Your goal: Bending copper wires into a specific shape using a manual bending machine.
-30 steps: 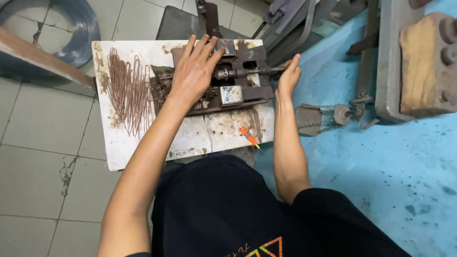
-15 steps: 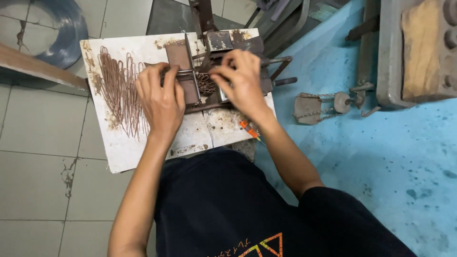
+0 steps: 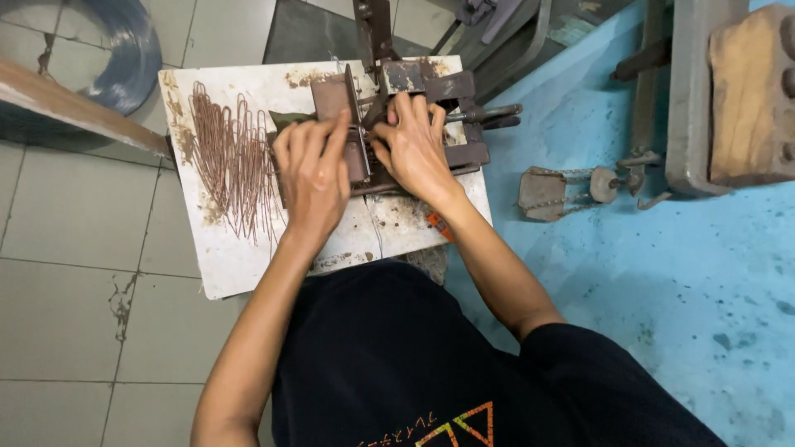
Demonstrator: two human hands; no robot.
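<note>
Stained white table [image 3: 240, 265] on grey tiled floor [image 3: 74, 273], blue-painted floor [image 3: 662, 281] alongside, bearing rusty metal jig [image 3: 414, 91] and bent wires [image 3: 236, 161] (left). Left hand [image 3: 310, 178] fingers pressed together on jig plate; right hand [image 3: 416, 149] curled upon jig, possibly pinching wire.

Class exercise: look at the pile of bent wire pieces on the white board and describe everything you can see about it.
The pile of bent wire pieces lies on the left part of the white board, loose and flat. The pieces are thin, reddish-brown, rusty-looking metal, long narrow loops running roughly toward and away from the person, overlapping untidily. Rust-coloured stains mark the board around them. The left hand rests just to the pile's right, by the rusty metal jig; whether it touches any piece cannot be told.
</note>
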